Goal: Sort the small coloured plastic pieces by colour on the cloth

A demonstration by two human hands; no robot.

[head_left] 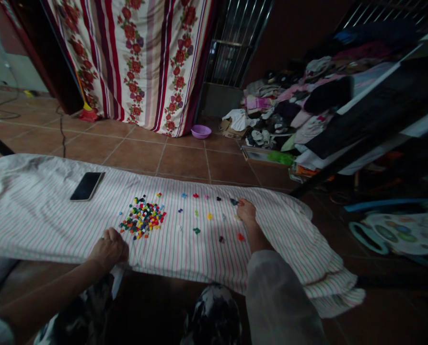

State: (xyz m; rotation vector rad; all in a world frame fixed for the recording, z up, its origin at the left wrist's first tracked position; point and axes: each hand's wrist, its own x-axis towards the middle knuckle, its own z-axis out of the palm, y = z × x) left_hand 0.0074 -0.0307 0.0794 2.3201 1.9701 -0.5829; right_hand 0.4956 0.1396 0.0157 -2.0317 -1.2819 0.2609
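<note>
A heap of small multicoloured beads or pieces [144, 218] lies on the striped cloth [278, 225]. My left hand [109, 247] rests at the cloth's near edge, just below the heap, its fingers curled closed; their inside is hidden. At the right, my right hand [248, 212] has its fingertips pinched together beside a small dark grey cluster [234, 201]. Whatever sits between those tips is too small to make out. Small single-colour clusters lie in loose rows, among them red [195, 195], black [218, 198], yellow [210, 216], green [196, 231], brown [221, 239] and orange-red [240, 237].
A dark-screened phone [87, 186] lies on the cloth at left. Beyond, on the tiled floor, are a purple basin [201, 132] and a red broom or dustpan [88, 115] by a floral curtain [134, 62]. Piled clothes [289, 103] fill the right back.
</note>
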